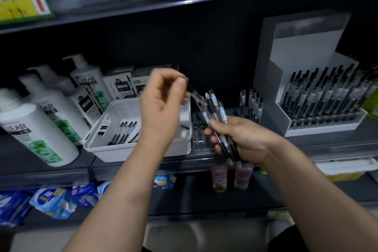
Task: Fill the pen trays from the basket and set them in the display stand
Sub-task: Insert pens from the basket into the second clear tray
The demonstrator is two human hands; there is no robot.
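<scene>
Pens (pixel 214 108) stand bunched in our right hand (pixel 243 139), whose fingers are curled round their dark grips, clear barrels fanning up and away from us. Our left hand (pixel 161 104) is raised above the basket (pixel 122 153), thumb and fingertips pinching the dark end of a single pen (pixel 196 96) that slants down toward the bunch; we cannot tell whether its lower end is free of the others. The white basket sits at the front edge of the shelf (pixel 51 172), about midway along, with a few loose pens (pixel 124 131) lying in it. Just beside it on the right lies a clear tray (pixel 199 135), its near holes bare and a small row of pens (pixel 251 102) upright at its far end. The display stand (pixel 296 47) is toward the right end of the shelf, its front rows packed with pens. Shampoo bottles (pixel 38 135) crowd the left end, and small boxes (pixel 120 84) stand behind the basket.
</scene>
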